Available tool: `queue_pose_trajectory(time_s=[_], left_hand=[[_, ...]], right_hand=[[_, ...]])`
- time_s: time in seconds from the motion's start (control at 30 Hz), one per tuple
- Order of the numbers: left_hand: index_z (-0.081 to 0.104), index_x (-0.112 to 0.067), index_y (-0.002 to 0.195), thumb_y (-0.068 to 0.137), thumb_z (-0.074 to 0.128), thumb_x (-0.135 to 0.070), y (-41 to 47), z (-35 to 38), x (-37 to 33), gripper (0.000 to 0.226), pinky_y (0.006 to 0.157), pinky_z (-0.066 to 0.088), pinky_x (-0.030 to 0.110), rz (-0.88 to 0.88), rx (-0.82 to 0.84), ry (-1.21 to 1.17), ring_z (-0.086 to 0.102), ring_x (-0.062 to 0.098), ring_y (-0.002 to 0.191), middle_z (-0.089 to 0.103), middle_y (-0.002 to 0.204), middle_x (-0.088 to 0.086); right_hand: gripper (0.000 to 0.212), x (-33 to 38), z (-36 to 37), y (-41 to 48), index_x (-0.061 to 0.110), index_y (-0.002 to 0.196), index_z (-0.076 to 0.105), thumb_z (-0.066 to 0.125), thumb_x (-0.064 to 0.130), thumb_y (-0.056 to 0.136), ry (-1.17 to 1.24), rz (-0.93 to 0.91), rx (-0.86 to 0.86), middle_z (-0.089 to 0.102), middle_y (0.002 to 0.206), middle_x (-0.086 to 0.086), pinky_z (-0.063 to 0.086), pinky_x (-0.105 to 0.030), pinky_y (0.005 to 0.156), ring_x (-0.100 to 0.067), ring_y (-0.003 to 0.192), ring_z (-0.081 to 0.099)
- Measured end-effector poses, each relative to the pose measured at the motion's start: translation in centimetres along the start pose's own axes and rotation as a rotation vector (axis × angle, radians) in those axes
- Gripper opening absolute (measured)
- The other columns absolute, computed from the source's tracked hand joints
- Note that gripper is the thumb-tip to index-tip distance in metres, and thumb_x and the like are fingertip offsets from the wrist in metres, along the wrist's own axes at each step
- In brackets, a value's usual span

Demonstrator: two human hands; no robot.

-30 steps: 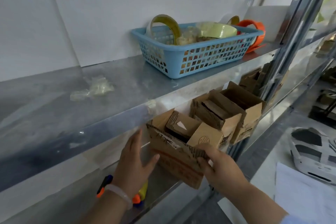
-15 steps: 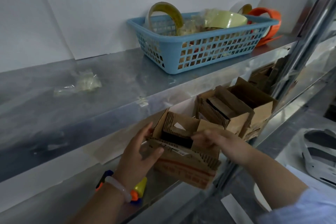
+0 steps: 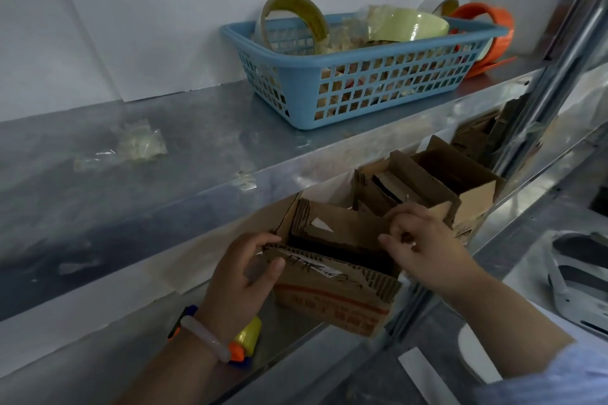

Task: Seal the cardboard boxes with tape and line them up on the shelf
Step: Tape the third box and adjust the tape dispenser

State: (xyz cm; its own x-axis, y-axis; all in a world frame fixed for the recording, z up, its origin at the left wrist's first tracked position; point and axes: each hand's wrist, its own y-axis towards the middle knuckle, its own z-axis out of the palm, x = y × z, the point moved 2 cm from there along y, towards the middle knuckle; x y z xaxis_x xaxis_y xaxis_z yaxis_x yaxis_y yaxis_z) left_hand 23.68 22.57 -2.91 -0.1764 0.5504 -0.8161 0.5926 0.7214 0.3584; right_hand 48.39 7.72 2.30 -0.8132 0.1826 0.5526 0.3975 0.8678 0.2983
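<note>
Your left hand (image 3: 243, 276) grips the open cardboard box (image 3: 329, 296) at its left end, thumb on the near flap and fingers curled round the corner. Your right hand (image 3: 424, 246) pinches the flap at its right end. The box sits between them at the near edge of the lower shelf (image 3: 82, 371). Tape rolls (image 3: 296, 0) lie in the blue basket (image 3: 378, 85) above.

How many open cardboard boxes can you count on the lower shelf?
3. The nearest box is gripped by the left hand and right hand; the middle box sits just behind it; the far box comes next. Dark cardboard farther back may be more.
</note>
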Motion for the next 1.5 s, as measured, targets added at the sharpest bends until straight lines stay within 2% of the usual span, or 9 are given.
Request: queue_pose_trajectory(time_s=[0.13, 0.23, 0.4, 0.47, 0.6, 0.77, 1.0, 1.1, 1.5], left_hand=[[0.062, -0.038, 0.105, 0.089, 0.049, -0.052, 0.4, -0.4, -0.5, 0.025, 0.084, 0.046, 0.012, 0.027, -0.014, -0.030, 0.058, 0.000, 0.107, 0.058, 0.112, -0.021], [0.068, -0.032, 0.094, 0.091, 0.045, -0.048, 0.8, -0.4, -0.6, 0.029, 0.082, 0.040, 0.004, 0.064, -0.069, 0.006, 0.055, -0.004, 0.106, 0.059, 0.108, -0.017], [0.067, -0.036, 0.063, 0.088, 0.066, -0.020, 1.3, 0.4, 0.1, 0.030, 0.080, 0.039, 0.001, -0.035, 0.010, 0.039, 0.053, -0.011, 0.105, 0.059, 0.115, -0.014], [0.072, -0.037, 0.071, 0.085, 0.067, -0.008, 0.8, 0.5, 0.6, 0.032, 0.090, 0.043, 0.013, -0.032, 0.065, 0.021, 0.051, -0.007, 0.113, 0.056, 0.123, -0.015], [0.073, -0.043, 0.093, 0.083, 0.069, -0.003, -0.2, 0.3, 1.4, 0.042, 0.101, 0.042, 0.029, -0.054, 0.111, 0.000, 0.048, -0.001, 0.122, 0.051, 0.131, -0.021], [0.069, -0.046, 0.106, 0.083, 0.068, -0.004, -0.5, 0.2, 1.3, 0.048, 0.101, 0.043, 0.020, -0.021, 0.138, -0.027, 0.048, -0.005, 0.123, 0.048, 0.129, -0.034], [0.047, -0.056, 0.120, 0.076, 0.071, -0.020, -0.5, -0.1, 1.9, 0.061, 0.101, 0.044, 0.027, -0.103, 0.143, -0.073, 0.048, -0.006, 0.122, 0.051, 0.126, -0.031], [0.028, -0.057, 0.137, 0.075, 0.073, -0.023, 0.0, -0.4, 1.8, 0.083, 0.093, 0.039, 0.006, -0.097, 0.159, -0.050, 0.040, -0.014, 0.122, 0.040, 0.126, -0.043], [0.048, -0.049, 0.131, 0.080, 0.062, -0.023, 0.8, -0.2, 0.8, 0.059, 0.107, 0.033, 0.026, -0.098, 0.433, -0.079, 0.033, -0.006, 0.134, 0.042, 0.140, -0.030]], right_hand=[[0.011, -1.5, -2.1, -0.7, 0.030, 0.081, 0.071, 0.071, 0.019, 0.078, -0.194, -0.057, -0.007, 0.061, 0.111, 0.012, 0.028, -0.026, 0.101, -0.013, 0.117, 0.049], [0.036, -2.7, -3.3, -0.4, 0.034, 0.113, 0.068, 0.067, 0.022, 0.079, -0.384, -0.056, 0.182, 0.051, 0.127, 0.017, 0.017, -0.029, 0.116, -0.014, 0.138, 0.031], [0.028, -2.6, -2.7, 1.1, 0.037, 0.109, 0.062, 0.053, 0.027, 0.084, -0.560, 0.041, 0.496, 0.064, 0.111, 0.013, 0.048, -0.020, 0.084, -0.004, 0.093, 0.056], [0.031, -1.8, -1.7, 2.3, 0.035, 0.112, 0.058, 0.056, 0.040, 0.081, -0.660, -0.014, 0.455, 0.062, 0.107, 0.008, 0.051, -0.030, 0.083, -0.012, 0.097, 0.056], [0.088, -1.0, 1.8, 4.1, 0.030, 0.138, 0.033, 0.056, 0.077, 0.067, -0.880, -0.051, 0.457, 0.051, 0.119, 0.000, 0.043, -0.040, 0.085, -0.024, 0.106, 0.052], [0.086, -0.8, 5.4, 4.8, 0.015, 0.146, 0.018, 0.061, 0.050, 0.080, -1.046, -0.076, 0.375, 0.045, 0.133, -0.010, 0.039, -0.044, 0.089, -0.030, 0.112, 0.048], [0.030, -2.1, 2.6, 6.4, 0.028, 0.112, 0.052, 0.054, 0.041, 0.085, -0.511, -0.027, 0.352, 0.059, 0.097, 0.003, 0.042, -0.028, 0.063, -0.017, 0.087, 0.059], [0.007, -3.7, 1.1, 7.3, 0.038, 0.099, 0.057, 0.054, 0.036, 0.092, -0.259, 0.114, 0.284, 0.060, 0.094, 0.009, 0.038, -0.023, 0.064, -0.009, 0.083, 0.055], [0.032, -5.0, 0.8, 10.1, 0.020, 0.102, 0.055, 0.068, 0.043, 0.084, -0.015, 0.486, 0.031, 0.060, 0.084, 0.003, 0.059, -0.035, 0.066, -0.017, 0.069, 0.064]])
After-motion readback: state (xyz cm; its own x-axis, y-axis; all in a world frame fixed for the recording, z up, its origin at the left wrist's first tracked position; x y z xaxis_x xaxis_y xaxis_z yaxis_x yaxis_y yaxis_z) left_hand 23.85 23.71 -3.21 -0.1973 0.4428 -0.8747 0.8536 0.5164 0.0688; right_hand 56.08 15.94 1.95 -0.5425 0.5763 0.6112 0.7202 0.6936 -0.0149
